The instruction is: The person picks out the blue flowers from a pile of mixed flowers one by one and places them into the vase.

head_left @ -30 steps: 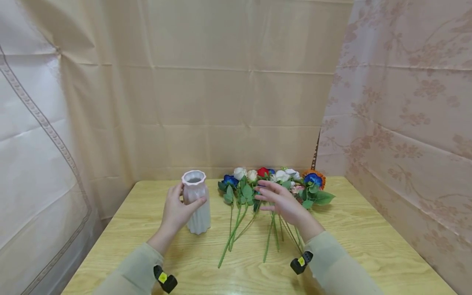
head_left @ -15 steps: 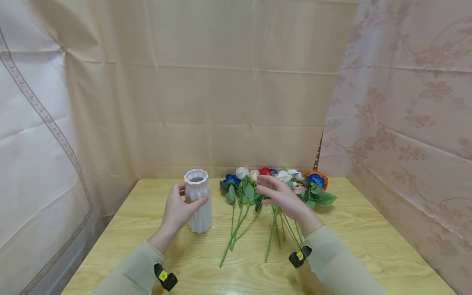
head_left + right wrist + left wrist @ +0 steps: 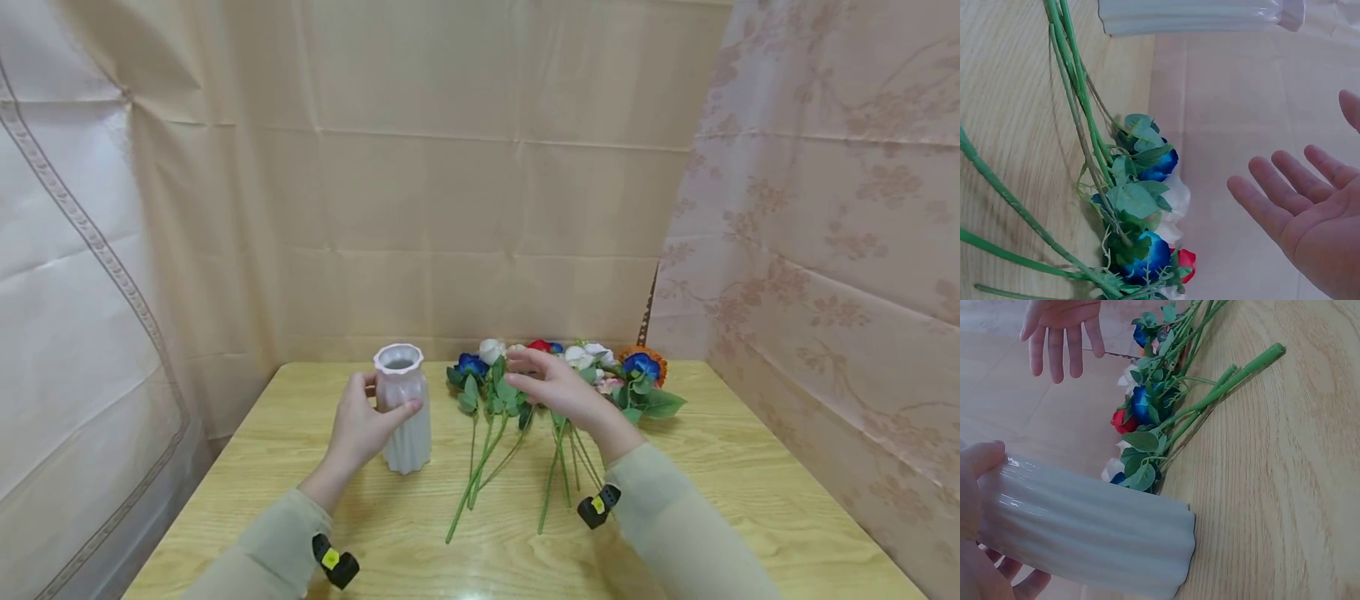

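An upright white vase (image 3: 408, 446) with a scalloped rim and fluted sides stands on the table. My left hand (image 3: 356, 427) holds its upper part from the left, thumb in front and fingers behind, as the left wrist view of the vase (image 3: 1091, 519) also shows. To the right, my right hand (image 3: 573, 398) is in the air over the artificial flowers, its fingers extended and holding nothing. The right wrist view shows that hand (image 3: 1316, 206) apart from a blue flower (image 3: 1150, 256) and a red flower (image 3: 1186, 265). Part of the flower group is hidden behind it in the head view.
The flowers lie on the wooden table (image 3: 712, 500), heads toward the back and green stems (image 3: 480, 475) toward the front. An orange flower (image 3: 661, 367) lies at the right end. A beige curtain (image 3: 480, 208) hangs behind, and a patterned one (image 3: 840, 250) hangs on the right.
My right hand has moved left over the flowers, toward the vase. My left hand keeps its hold on the vase. The whole head view has shifted slightly.
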Available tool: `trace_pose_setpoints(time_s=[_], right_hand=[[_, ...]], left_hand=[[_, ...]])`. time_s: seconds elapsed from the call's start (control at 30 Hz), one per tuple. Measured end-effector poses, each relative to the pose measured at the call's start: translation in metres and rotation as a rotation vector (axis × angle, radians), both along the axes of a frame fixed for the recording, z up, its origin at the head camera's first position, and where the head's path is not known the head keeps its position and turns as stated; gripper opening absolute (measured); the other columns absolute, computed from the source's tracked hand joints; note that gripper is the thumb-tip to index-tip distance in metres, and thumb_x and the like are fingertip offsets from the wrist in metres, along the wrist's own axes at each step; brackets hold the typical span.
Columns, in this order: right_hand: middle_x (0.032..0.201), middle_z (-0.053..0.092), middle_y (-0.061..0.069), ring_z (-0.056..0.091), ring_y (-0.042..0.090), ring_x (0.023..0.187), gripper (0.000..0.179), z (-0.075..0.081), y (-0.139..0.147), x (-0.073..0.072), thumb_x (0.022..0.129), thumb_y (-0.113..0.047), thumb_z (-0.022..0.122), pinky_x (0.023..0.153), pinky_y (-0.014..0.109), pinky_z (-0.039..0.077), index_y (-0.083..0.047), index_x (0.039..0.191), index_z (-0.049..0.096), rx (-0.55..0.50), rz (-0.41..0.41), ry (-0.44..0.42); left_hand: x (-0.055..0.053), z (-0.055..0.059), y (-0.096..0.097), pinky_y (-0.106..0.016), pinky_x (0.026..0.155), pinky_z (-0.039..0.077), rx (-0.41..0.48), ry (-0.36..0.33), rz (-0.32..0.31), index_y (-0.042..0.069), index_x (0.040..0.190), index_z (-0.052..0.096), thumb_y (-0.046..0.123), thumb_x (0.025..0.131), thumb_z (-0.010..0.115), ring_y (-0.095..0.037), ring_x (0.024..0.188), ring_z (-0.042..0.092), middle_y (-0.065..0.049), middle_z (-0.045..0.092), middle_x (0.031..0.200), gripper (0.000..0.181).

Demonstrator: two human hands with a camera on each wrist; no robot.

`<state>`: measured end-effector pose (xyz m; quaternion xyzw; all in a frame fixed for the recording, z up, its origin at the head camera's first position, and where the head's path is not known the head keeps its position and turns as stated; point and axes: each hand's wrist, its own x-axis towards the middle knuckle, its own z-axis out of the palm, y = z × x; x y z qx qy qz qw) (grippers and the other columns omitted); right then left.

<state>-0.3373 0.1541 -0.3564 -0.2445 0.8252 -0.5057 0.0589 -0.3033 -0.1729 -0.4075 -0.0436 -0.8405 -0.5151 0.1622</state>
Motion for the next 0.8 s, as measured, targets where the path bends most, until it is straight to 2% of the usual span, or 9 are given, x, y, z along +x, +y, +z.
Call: trace_pose_setpoints(time_s=[0.17, 0.3, 0.57, 0.67, 0.8], right_hand=[[0.145, 0.054, 0.004, 0.054, 0.026, 0.131, 0.062, 0.0, -0.006, -0.004, 0.099, -0.046, 0.065, 0.098, 0.046, 0.052, -0.02, 0.152, 0.046, 0.074, -0.017, 0.057], [0.143, 0.055, 0.006, 0.055, 0.029, 0.13, 0.062, -0.002, -0.011, -0.008, 0.099, -0.045, 0.065, 0.102, 0.049, 0.049, -0.016, 0.151, 0.047, 0.123, -0.014, 0.098], [0.143, 0.056, 0.01, 0.056, 0.034, 0.127, 0.059, -0.006, -0.023, -0.007, 0.1, -0.039, 0.067, 0.102, 0.052, 0.048, -0.013, 0.15, 0.049, 0.238, -0.012, 0.161], [0.145, 0.055, 0.01, 0.055, 0.036, 0.129, 0.057, -0.011, -0.028, -0.006, 0.1, -0.037, 0.066, 0.103, 0.053, 0.047, -0.012, 0.149, 0.051, 0.278, 0.011, 0.155], [0.146, 0.054, 0.011, 0.052, 0.036, 0.132, 0.053, -0.023, -0.033, -0.004, 0.101, -0.034, 0.065, 0.105, 0.054, 0.045, -0.01, 0.147, 0.052, 0.293, 0.068, 0.089]], left_hand=[[-0.001, 0.0, -0.001, -0.053, 0.096, 0.05, -0.017, -0.002, -0.005, 0.003, 0.134, 0.044, 0.048, 0.08, 0.086, -0.034, 0.121, 0.051, -0.015, 0.051, 0.132, 0.082], [-0.001, 0.0, -0.002, -0.053, 0.096, 0.05, -0.029, -0.008, -0.005, 0.003, 0.134, 0.044, 0.047, 0.08, 0.086, -0.033, 0.121, 0.051, -0.015, 0.051, 0.131, 0.082], [0.0, 0.002, -0.002, -0.053, 0.096, 0.05, -0.022, -0.014, -0.01, 0.003, 0.134, 0.043, 0.047, 0.081, 0.086, -0.033, 0.121, 0.05, -0.015, 0.05, 0.132, 0.081], [0.0, 0.002, -0.002, -0.053, 0.097, 0.05, -0.02, -0.015, -0.005, 0.004, 0.133, 0.044, 0.046, 0.081, 0.086, -0.033, 0.121, 0.05, -0.014, 0.05, 0.131, 0.08], [-0.001, 0.001, -0.002, -0.053, 0.097, 0.049, -0.016, -0.01, -0.009, 0.003, 0.133, 0.044, 0.045, 0.081, 0.086, -0.032, 0.121, 0.05, -0.014, 0.05, 0.131, 0.079]])
